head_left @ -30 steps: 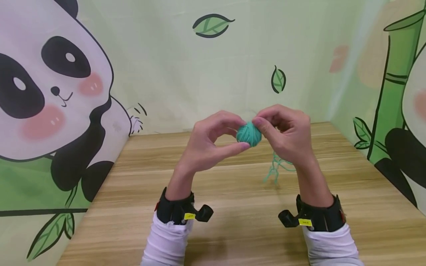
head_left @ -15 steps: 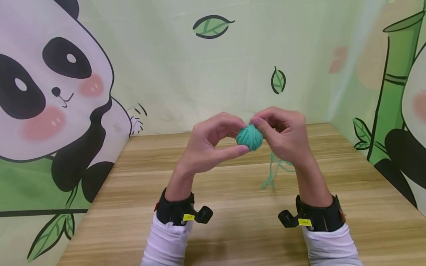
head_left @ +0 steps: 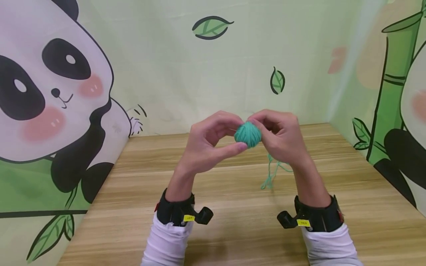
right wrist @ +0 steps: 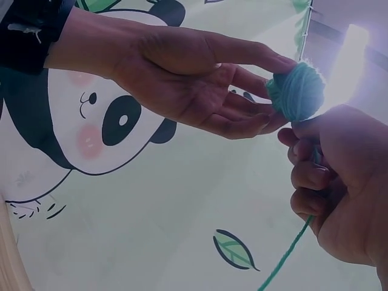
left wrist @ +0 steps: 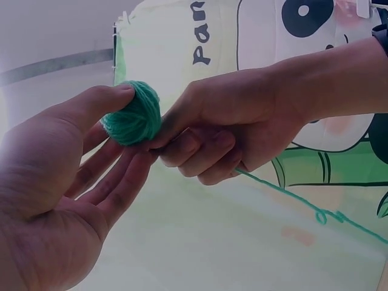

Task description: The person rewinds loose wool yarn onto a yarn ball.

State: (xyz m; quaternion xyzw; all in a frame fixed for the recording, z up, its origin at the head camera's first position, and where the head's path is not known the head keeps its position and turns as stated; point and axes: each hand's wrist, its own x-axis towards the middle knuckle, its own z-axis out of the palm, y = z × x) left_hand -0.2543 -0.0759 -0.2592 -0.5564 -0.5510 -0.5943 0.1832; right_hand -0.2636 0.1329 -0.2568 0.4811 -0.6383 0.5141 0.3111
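Note:
A small teal ball of yarn [head_left: 247, 135] is held up above the table. My left hand [head_left: 209, 142] pinches it between the thumb on the near side and the fingers behind. At the ball's far right side, my right hand [head_left: 281, 136] has its thumb and forefinger right at the winding and its other fingers curled round the yarn strand. From the bottom of that fist a loose strand [left wrist: 291, 195] runs out, with a small loop in it. In the right wrist view the strand [right wrist: 285, 257] slants down from the right hand. The loose yarn [head_left: 269, 179] hangs below in the head view.
A wooden table [head_left: 233, 207] lies beneath both hands. Behind it and at both sides stands a fabric backdrop [head_left: 166, 74] printed with pandas, leaves and bamboo. Black straps with small cameras circle both wrists, over white sleeves [head_left: 166, 240].
My right hand has moved a little left and down around the ball, which has turned in the left fingers. The hanging yarn has shifted slightly left.

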